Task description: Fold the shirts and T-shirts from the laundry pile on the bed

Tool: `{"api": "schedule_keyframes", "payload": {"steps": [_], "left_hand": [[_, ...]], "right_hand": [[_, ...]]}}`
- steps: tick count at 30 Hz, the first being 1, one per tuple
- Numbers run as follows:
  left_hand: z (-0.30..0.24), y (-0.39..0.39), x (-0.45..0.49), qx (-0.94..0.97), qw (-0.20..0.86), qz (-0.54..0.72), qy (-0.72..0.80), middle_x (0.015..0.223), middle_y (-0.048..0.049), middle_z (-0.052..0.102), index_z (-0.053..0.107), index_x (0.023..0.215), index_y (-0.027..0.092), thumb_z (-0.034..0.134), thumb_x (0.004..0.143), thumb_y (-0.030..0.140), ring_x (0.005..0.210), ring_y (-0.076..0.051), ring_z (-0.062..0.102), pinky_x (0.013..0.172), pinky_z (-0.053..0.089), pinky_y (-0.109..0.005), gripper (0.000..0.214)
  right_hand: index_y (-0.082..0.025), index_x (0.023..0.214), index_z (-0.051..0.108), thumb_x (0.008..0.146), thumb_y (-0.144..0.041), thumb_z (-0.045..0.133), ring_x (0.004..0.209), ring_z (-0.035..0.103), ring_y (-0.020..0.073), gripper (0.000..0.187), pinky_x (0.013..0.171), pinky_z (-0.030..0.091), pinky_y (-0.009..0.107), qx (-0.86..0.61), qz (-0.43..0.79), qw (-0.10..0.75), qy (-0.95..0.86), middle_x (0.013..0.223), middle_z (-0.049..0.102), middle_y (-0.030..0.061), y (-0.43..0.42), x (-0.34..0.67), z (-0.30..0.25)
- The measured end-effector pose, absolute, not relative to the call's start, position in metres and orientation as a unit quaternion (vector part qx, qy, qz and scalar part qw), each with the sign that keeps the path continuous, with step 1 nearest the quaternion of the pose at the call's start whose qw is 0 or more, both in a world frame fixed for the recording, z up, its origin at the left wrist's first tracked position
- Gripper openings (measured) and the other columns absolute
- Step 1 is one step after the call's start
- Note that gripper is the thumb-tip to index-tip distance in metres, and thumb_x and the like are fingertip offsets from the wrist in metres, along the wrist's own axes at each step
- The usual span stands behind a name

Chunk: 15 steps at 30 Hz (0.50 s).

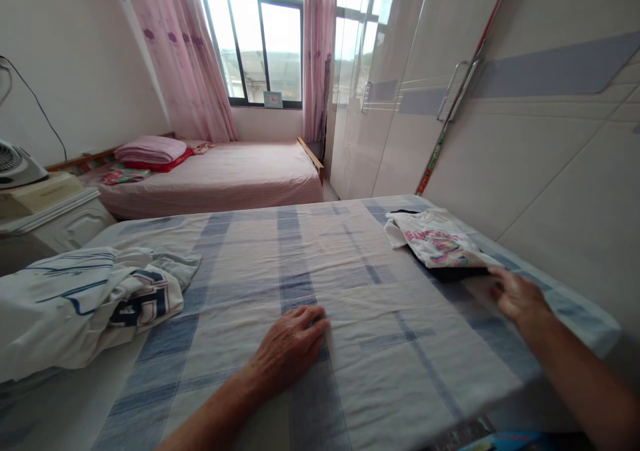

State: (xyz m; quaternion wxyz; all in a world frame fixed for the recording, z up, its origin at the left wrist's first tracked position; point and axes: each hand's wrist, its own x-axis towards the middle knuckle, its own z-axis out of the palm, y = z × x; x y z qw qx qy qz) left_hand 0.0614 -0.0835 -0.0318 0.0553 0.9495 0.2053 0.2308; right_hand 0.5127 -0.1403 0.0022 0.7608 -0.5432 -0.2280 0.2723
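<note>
My right hand (pixel 520 294) pinches the near right corner of a white T-shirt (pixel 443 241) with pink lettering and a colourful print. The shirt lies folded on the right side of the bed, and black cloth (pixel 457 274) shows along its underside. Palm down on the blue and white checked sheet (pixel 350 284), my left hand (pixel 297 334) rests with its fingers slightly bent and nothing visible in them. To its left lies a loose heap of white clothes (pixel 95 298) with dark blue stripes and lettering.
Behind stands a second bed (pixel 250 168) with a folded pink quilt (pixel 150 149). Tall white wardrobe doors (pixel 560 138) border the right side. A fan (pixel 20 164) sits on boxes at the left. A dark, partly blue item (pixel 510 441) shows at the bottom edge.
</note>
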Motion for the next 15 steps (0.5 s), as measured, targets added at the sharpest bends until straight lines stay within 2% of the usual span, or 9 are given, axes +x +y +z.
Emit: {"api": "schedule_keyframes", "payload": {"steps": [2,4,6,7,9,11,13,15], "left_hand": [[-0.032,-0.083,0.061,0.948,0.055,0.238,0.203,0.113,-0.0076,0.062,0.060,0.108,0.020,0.048,0.087,0.014,0.103,-0.021,0.058,0.088,0.052,-0.037,0.025],[-0.031,-0.083,0.062,0.947,0.055,0.239,0.210,0.113,-0.0080,0.062,0.060,0.107,0.019,0.048,0.087,0.015,0.102,-0.021,0.058,0.088,0.051,-0.037,0.024],[-0.030,-0.084,0.061,0.945,0.056,0.233,0.221,0.113,-0.0078,0.062,0.061,0.107,0.020,0.049,0.087,0.017,0.104,-0.021,0.057,0.090,0.049,-0.038,0.023],[-0.029,-0.084,0.061,0.945,0.056,0.228,0.229,0.114,-0.0074,0.062,0.061,0.107,0.020,0.050,0.087,0.018,0.105,-0.020,0.057,0.092,0.048,-0.038,0.023],[-0.029,-0.082,0.059,0.941,0.051,0.217,0.255,0.116,-0.0067,0.061,0.061,0.108,0.021,0.051,0.087,0.023,0.109,-0.020,0.055,0.095,0.046,-0.038,0.023],[-0.030,-0.075,0.055,0.930,0.036,0.204,0.305,0.122,-0.0069,0.059,0.059,0.112,0.022,0.052,0.088,0.029,0.116,-0.022,0.052,0.100,0.042,-0.040,0.026],[-0.033,-0.066,0.047,0.908,0.016,0.192,0.371,0.130,-0.0080,0.054,0.057,0.119,0.024,0.051,0.089,0.036,0.123,-0.024,0.046,0.104,0.037,-0.045,0.032],[-0.036,-0.055,0.037,0.886,0.001,0.183,0.426,0.136,-0.0084,0.050,0.054,0.123,0.025,0.047,0.091,0.040,0.128,-0.025,0.042,0.106,0.034,-0.048,0.036]], "right_hand": [[-0.031,0.080,0.044,0.061,-0.008,0.059,0.080,0.065,0.0144,0.034,0.047,0.051,0.015,-0.594,0.187,0.764,-0.169,0.085,0.062,-0.0053,-0.158,0.509,-0.015],[-0.031,0.086,0.045,0.061,-0.012,0.063,0.108,0.058,0.0164,0.036,0.073,0.055,0.018,-0.637,0.109,0.745,-0.164,0.109,0.060,-0.0039,-0.161,0.494,-0.014],[-0.032,0.098,0.048,0.065,-0.019,0.064,0.126,0.045,0.0193,0.039,0.101,0.044,0.027,-0.661,0.078,0.706,-0.243,0.130,0.051,-0.0020,-0.151,0.468,-0.003],[-0.032,0.106,0.049,0.069,-0.024,0.063,0.130,0.041,0.0208,0.041,0.108,0.036,0.032,-0.667,0.082,0.676,-0.302,0.136,0.047,-0.0008,-0.142,0.452,0.002],[-0.032,0.121,0.046,0.076,-0.033,0.058,0.132,0.038,0.0244,0.047,0.112,0.030,0.041,-0.674,0.115,0.598,-0.418,0.141,0.043,0.0027,-0.121,0.414,0.008],[-0.027,0.130,0.044,0.079,-0.040,0.053,0.130,0.040,0.0290,0.053,0.107,0.036,0.047,-0.686,0.142,0.501,-0.508,0.142,0.043,0.0079,-0.097,0.376,0.004],[-0.022,0.131,0.046,0.079,-0.043,0.049,0.128,0.043,0.0313,0.056,0.103,0.040,0.047,-0.672,0.141,0.413,-0.598,0.141,0.045,0.0120,-0.072,0.341,-0.009],[-0.019,0.129,0.049,0.081,-0.043,0.045,0.128,0.044,0.0299,0.054,0.104,0.039,0.045,-0.635,0.117,0.338,-0.685,0.139,0.048,0.0142,-0.046,0.312,-0.027]]}}
